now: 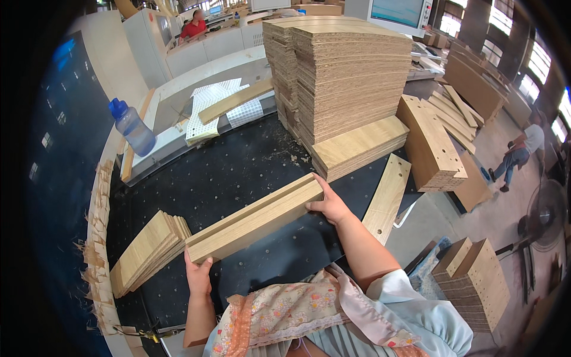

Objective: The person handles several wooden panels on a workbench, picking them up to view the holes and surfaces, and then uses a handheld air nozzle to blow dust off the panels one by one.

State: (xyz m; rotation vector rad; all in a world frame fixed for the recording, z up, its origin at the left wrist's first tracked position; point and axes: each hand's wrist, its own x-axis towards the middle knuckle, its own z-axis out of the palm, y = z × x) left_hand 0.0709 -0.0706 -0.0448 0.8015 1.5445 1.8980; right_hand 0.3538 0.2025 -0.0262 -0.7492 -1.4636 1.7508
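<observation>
Between my two hands is a small stack of narrow wood-grain boards [256, 221], lying at a slant over the black dotted work surface [238, 172]. My left hand [199, 276] grips its near left end, thumb on the front side. At the far right end my right hand [331, 205] holds it, thumb against the front and fingers partly hidden behind. To the left lies a fanned pile of similar boards [148, 253]. Beyond my right hand, a low stack of boards [360, 143] rests against a tall stack of cut chipboard strips [351, 77].
A single drilled board [386, 199] and a drilled board stack [431, 143] are at the right. More drilled boards [476, 285] stand lower right, near a fan [544, 217]. A blue-capped water bottle [134, 128] and papers [205, 116] lie back left. Two people are farther off.
</observation>
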